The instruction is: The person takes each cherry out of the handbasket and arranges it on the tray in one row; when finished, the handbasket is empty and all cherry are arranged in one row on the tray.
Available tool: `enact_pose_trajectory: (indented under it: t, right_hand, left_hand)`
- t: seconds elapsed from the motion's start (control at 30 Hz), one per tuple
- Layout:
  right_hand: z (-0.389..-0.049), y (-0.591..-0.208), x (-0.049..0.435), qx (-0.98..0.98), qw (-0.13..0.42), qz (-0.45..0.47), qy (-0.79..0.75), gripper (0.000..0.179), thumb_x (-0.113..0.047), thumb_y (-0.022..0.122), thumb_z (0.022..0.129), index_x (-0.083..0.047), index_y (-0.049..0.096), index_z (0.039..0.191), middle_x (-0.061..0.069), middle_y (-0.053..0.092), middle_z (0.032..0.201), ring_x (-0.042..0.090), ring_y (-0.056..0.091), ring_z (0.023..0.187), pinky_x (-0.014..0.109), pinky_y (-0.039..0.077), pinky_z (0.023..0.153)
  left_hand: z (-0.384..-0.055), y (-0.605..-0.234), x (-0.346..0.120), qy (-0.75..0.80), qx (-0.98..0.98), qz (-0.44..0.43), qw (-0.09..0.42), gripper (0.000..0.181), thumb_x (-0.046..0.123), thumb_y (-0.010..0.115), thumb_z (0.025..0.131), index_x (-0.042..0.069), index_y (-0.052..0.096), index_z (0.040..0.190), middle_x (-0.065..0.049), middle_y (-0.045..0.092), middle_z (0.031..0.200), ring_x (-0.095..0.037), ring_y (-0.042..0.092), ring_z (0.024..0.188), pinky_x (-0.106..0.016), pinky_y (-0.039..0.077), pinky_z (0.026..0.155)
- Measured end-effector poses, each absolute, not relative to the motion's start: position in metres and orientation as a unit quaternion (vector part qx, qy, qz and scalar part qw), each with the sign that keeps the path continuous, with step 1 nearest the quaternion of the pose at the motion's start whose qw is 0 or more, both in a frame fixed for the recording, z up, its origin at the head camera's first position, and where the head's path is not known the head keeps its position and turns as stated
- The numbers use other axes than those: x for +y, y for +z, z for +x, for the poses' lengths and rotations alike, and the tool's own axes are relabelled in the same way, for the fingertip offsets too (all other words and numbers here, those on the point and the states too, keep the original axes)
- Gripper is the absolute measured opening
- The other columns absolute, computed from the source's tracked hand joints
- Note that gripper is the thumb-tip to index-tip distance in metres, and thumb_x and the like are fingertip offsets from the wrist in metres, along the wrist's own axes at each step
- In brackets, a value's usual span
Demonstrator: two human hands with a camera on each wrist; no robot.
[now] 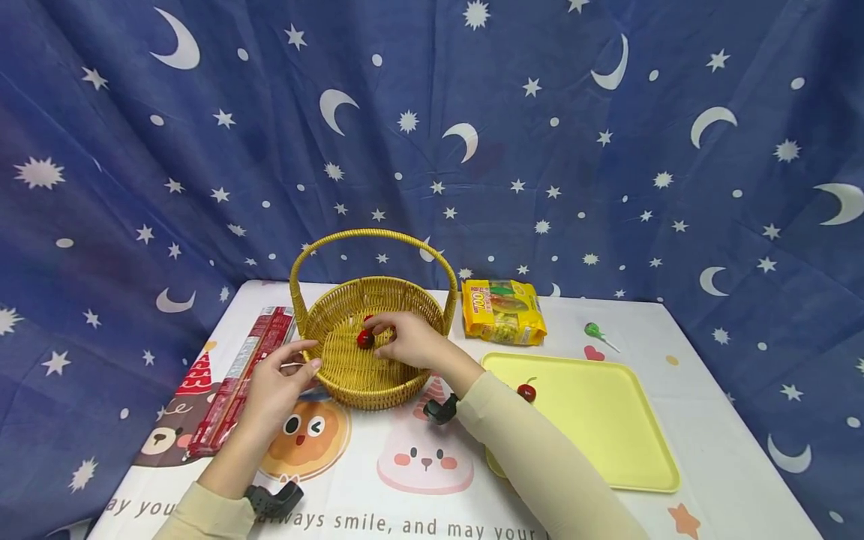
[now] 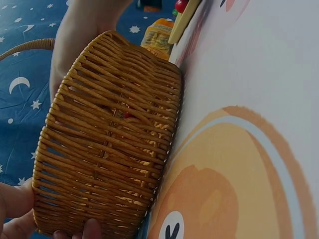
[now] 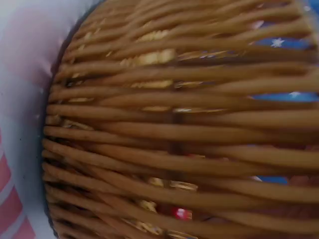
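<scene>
A person's right hand reaches into a wicker basket left of centre in the frame, thumb and forefinger apart; whether its hidden fingers pinch anything cannot be told. The left hand holds the basket's left rim, thumb and forefinger at the edge, other fingertips against the outer wall. On the basket floor, beside the right fingertips, lies 1 red cherry; a 2nd red patch shows just above, partly covered by the fingers. 1 handle arches overhead. A cream sleeve cuts across the lower right, blocking the left part of 1 yellow tray, where 1 stemmed cherry sits near the sleeve. Right of centre, behind the tray, lies 1 yellow snack bag, with 1 green lollipop farther right. Red wrapped packs lie side by side at left, their exact count unclear, on a printed tablecloth before a blue moon-and-star curtain
</scene>
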State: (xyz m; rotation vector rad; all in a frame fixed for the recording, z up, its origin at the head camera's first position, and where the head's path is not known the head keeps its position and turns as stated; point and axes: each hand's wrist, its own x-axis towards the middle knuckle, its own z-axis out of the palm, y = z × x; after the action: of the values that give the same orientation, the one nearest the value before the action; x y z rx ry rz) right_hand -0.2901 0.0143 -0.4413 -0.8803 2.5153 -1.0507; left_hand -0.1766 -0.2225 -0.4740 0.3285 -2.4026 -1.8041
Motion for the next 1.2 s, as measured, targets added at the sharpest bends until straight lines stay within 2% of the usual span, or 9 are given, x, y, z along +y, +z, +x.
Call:
enact_pose_trajectory:
  t: [0.13,0.27,0.37,0.47,0.7,0.83,1.07,1.2]
  right_hand:
    - [-0.301,-0.450,0.002,0.880,0.150,-0.297,-0.338,0.058,-0.008,0.083,0.093,-0.020,0.067,0.147,0.010,0.071,0.139,0.028,0.064,0.135,0.043,0.054,0.114]
    - [-0.307,-0.456,-0.005,0.883,0.153,-0.308,-0.321,0.059,-0.006,0.084,0.091,-0.019,0.068,0.146,0.007,0.069,0.144,0.027,0.061,0.140,0.045,0.051,0.122]
    - [-0.308,-0.460,-0.009,0.885,0.161,-0.313,-0.303,0.053,-0.005,0.084,0.091,-0.019,0.072,0.141,0.006,0.073,0.139,0.025,0.064,0.134,0.042,0.054,0.118]
    - [-0.308,-0.462,-0.011,0.888,0.180,-0.313,-0.285,0.043,-0.006,0.083,0.092,-0.018,0.076,0.132,0.004,0.077,0.127,0.021,0.069,0.121,0.037,0.059,0.108]
    - [-0.305,-0.463,-0.012,0.886,0.192,-0.334,-0.257,0.026,-0.008,0.085,0.092,-0.019,0.080,0.115,-0.004,0.078,0.111,0.010,0.069,0.103,0.025,0.059,0.094]
    - [-0.303,-0.456,-0.009,0.877,0.178,-0.334,-0.298,0.026,-0.010,0.086,0.091,-0.018,0.080,0.115,-0.003,0.077,0.107,0.011,0.068,0.098,0.025,0.059,0.089]
    - [-0.292,-0.438,0.009,0.859,0.140,-0.343,-0.354,0.031,-0.012,0.086,0.092,-0.017,0.080,0.122,-0.001,0.078,0.117,0.015,0.067,0.098,0.026,0.058,0.087]
    - [-0.281,-0.426,0.028,0.854,0.120,-0.336,-0.378,0.030,-0.010,0.087,0.091,-0.017,0.081,0.120,0.000,0.077,0.116,0.013,0.067,0.091,0.025,0.059,0.081]
  left_hand:
    - [-0.177,-0.474,-0.223,-0.598,-0.792,0.106,0.062,0.041,0.013,0.071,0.105,0.008,0.065,0.145,-0.014,0.062,0.114,-0.003,0.070,0.089,-0.029,0.069,0.085]
    - [-0.178,-0.475,-0.223,-0.598,-0.792,0.105,0.061,0.041,0.014,0.071,0.105,0.009,0.065,0.145,-0.014,0.063,0.115,-0.003,0.070,0.090,-0.028,0.069,0.085]
    - [-0.178,-0.475,-0.223,-0.599,-0.791,0.105,0.059,0.041,0.015,0.071,0.105,0.009,0.064,0.145,-0.013,0.062,0.115,-0.004,0.070,0.091,-0.028,0.069,0.085]
    - [-0.178,-0.475,-0.223,-0.600,-0.791,0.107,0.057,0.041,0.014,0.071,0.105,0.009,0.064,0.145,-0.013,0.062,0.115,-0.005,0.070,0.091,-0.027,0.069,0.085]
    - [-0.178,-0.475,-0.222,-0.597,-0.793,0.108,0.055,0.041,0.016,0.071,0.105,0.010,0.064,0.146,-0.013,0.062,0.116,-0.004,0.070,0.091,-0.026,0.068,0.084]
    - [-0.177,-0.474,-0.223,-0.597,-0.793,0.108,0.057,0.041,0.016,0.071,0.105,0.010,0.064,0.145,-0.013,0.062,0.116,-0.004,0.070,0.091,-0.028,0.069,0.086]
    - [-0.176,-0.474,-0.222,-0.597,-0.793,0.112,0.054,0.042,0.015,0.071,0.105,0.009,0.064,0.146,-0.012,0.060,0.115,-0.003,0.069,0.092,-0.027,0.068,0.085]
    - [-0.176,-0.474,-0.222,-0.599,-0.791,0.114,0.052,0.042,0.015,0.071,0.105,0.011,0.064,0.146,-0.011,0.058,0.116,-0.004,0.068,0.094,-0.026,0.068,0.085]
